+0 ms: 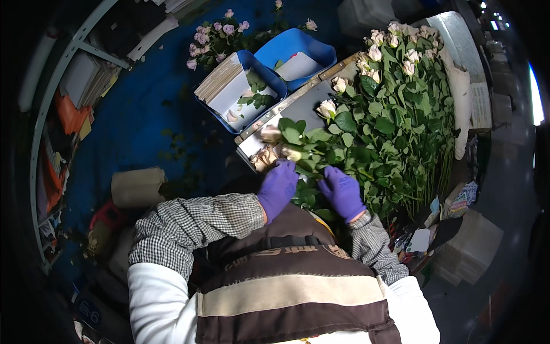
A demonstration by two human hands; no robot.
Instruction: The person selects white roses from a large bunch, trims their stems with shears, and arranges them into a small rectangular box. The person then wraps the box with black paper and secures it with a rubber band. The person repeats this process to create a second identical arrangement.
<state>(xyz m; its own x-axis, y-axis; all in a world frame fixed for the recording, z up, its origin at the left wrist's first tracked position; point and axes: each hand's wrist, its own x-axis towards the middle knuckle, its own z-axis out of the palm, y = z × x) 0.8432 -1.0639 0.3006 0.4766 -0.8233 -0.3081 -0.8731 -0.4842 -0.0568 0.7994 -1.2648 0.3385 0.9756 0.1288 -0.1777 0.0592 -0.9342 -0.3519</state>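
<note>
Both my hands wear purple gloves and work at the near edge of the flower table. My left hand [279, 189] has its fingers closed just below a few pale rose heads [264, 159]; what its fingertips pinch is hidden. To its right, my right hand [342, 193] touches the leafy green stems [316, 172], its grip partly hidden among leaves. A large heap of cream-pink roses [386, 112] with long leafy stems covers the table beyond and to the right. Two single rose heads, one of them a cream rose [327, 109], lie at the heap's left side.
Two blue plastic bins, the nearer one [281, 88] holding a stack of cardboard sheets [220, 79], stand past the table's metal-trimmed edge [296, 96]. Lilac roses [219, 34] are behind them. A metal shelf [36, 142] with papers is at left; a paper-filled container [459, 206] is at right.
</note>
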